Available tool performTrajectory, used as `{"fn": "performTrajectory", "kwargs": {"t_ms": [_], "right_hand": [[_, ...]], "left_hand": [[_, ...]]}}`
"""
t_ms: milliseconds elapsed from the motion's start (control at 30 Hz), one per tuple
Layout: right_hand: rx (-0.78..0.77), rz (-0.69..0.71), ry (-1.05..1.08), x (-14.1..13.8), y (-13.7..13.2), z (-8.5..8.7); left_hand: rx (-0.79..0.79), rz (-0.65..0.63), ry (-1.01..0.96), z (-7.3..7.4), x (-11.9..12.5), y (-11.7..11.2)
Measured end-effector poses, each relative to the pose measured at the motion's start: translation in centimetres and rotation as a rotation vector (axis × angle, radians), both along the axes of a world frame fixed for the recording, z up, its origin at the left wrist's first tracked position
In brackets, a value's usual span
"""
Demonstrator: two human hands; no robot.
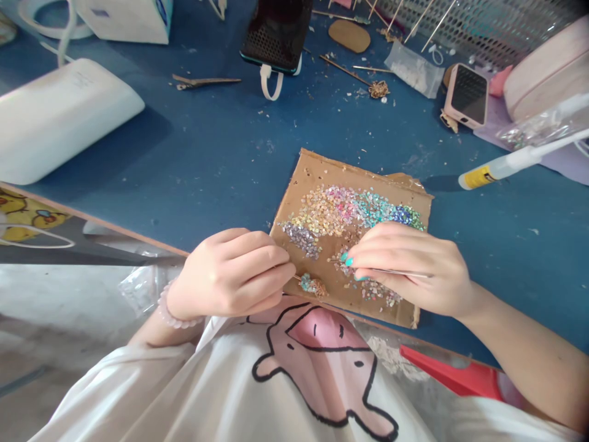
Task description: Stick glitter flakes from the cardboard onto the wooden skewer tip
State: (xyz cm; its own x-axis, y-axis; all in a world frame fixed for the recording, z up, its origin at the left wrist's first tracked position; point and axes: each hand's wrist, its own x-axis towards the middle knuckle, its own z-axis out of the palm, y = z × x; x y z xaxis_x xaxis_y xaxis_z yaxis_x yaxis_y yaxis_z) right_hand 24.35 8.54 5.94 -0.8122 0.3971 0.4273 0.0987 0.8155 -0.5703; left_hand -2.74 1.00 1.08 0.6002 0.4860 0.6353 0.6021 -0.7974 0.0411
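Note:
My left hand (239, 270) is closed, its fingertips pinching a thin stick (297, 278). At the stick's tip is a small cluster (313, 285), brown at one end with pale blue sequins on it, just above the cardboard's near edge. My right hand (409, 261) is closed round a thin metal tool (400, 272), whose tip points left, low over the sequins; whether it has one prong or two I cannot tell. Beneath both hands lies a piece of cardboard (294, 184). Loose sequins (340, 205) cover it in patches of yellow, pink, teal, blue and grey. Part of them is hidden by my right hand.
A glue pen (483, 176) leans in from the right. Behind lie a black phone (278, 37) with a white cable, a pink-cased phone (468, 95), pointed pliers or scissors (205, 81) and a stick with a brown bead cluster (378, 89). A white device (69, 120) stands left.

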Motion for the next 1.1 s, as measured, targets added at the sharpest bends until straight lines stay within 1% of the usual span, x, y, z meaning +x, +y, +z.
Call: {"fn": "performTrajectory", "kwargs": {"t_ms": [233, 667, 967, 1100], "right_hand": [[0.004, 0.000, -0.012, -0.04, -0.06, 0.06], [-0.014, -0.022, -0.022, -0.27, 0.03, -0.07], [-0.015, -0.014, -0.012, -0.23, 0.07, -0.14], [-0.020, -0.009, -0.014, -0.23, 0.17, -0.03]], "left_hand": [[-0.003, 0.016, 0.001, 0.09, 0.07, 0.01], [0.029, -0.025, -0.008, -0.11, 0.07, 0.14], [-0.002, -0.004, -0.006, -0.18, 0.01, 0.03], [-0.006, -0.015, -0.009, -0.19, 0.03, 0.04]]}}
